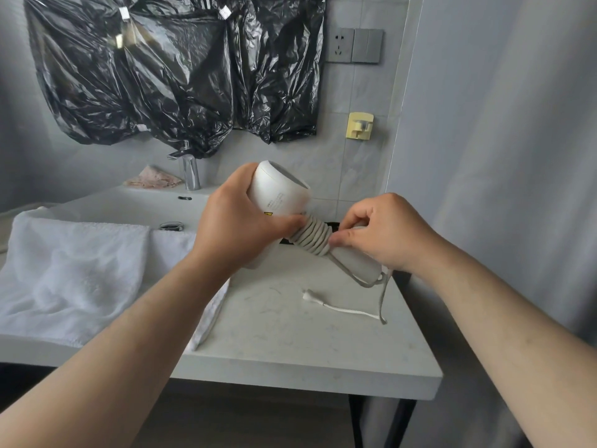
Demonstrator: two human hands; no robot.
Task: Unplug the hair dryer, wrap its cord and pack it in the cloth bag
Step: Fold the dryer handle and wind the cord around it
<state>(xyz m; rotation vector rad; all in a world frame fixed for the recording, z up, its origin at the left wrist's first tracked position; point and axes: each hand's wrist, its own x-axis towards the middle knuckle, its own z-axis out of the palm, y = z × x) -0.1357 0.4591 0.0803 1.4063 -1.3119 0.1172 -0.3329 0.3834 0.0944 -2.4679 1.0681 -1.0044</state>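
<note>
Your left hand grips the hair dryer by its round head, while your right hand pinches the cord on the handle.

You hold the dryer in the air over the counter, head up and to the left, handle slanting down to the right. The cord sits in tight coils round the upper handle, and your right thumb and forefinger close on the lowest coil. A slack length loops off the handle's end and hangs to the counter, ending near a thin white cable lying there; whether the two join cannot be told. A white towel drapes over the front of the sink at left, with the tap and a pinkish cloth behind it. On the wall above are crumpled black plastic, a grey socket and a yellow hook.
</note>
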